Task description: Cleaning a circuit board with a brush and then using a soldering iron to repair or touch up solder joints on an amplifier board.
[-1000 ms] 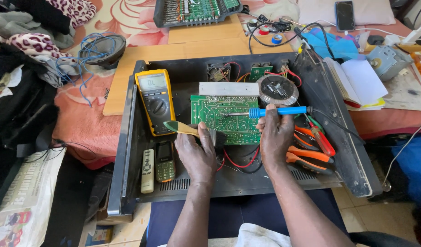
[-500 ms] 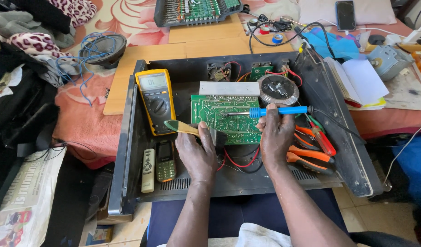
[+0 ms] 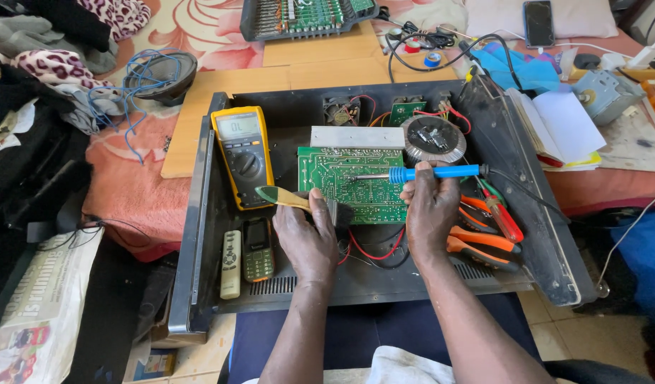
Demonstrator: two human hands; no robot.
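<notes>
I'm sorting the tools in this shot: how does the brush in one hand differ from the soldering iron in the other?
The brush sits in the left hand and has a wooden handle with dark bristles; the soldering iron sits in the right hand and has a blue handle with a thin metal tip. The iron trails a black cord; the brush has none. The iron lies level, the brush slightly tilted. Both are over the green circuit board.

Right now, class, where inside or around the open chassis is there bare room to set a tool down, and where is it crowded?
Free: the chassis floor between meter and fans; the wooden board behind. Crowded: the circuit board, under the left hand with a brush and right hand with a soldering iron; pliers fill the right.
</notes>
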